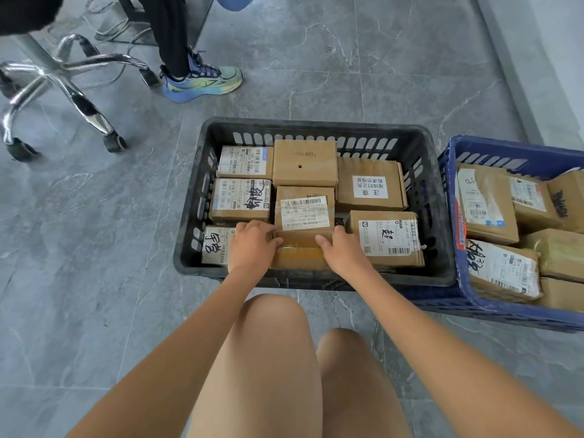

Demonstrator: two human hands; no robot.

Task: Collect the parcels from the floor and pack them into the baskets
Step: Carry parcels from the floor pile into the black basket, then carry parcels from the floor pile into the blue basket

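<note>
A brown parcel (300, 251) is held at the near middle of the black basket (316, 128), between a labelled parcel on its left and another on its right. It is gripped at both ends: the left hand (252, 241) is curled over its left end and the right hand (339, 251) over its right. The step is best done by lowering the parcel level into the gap and pressing it flat, so that the neighbours are not wedged. "J4-J10" can be read on the label of the parcel just beyond (304, 213); other labels carry handwriting and barcodes. A blue basket (455, 216), also filled, stands to the right on the floor (94, 216).
</note>
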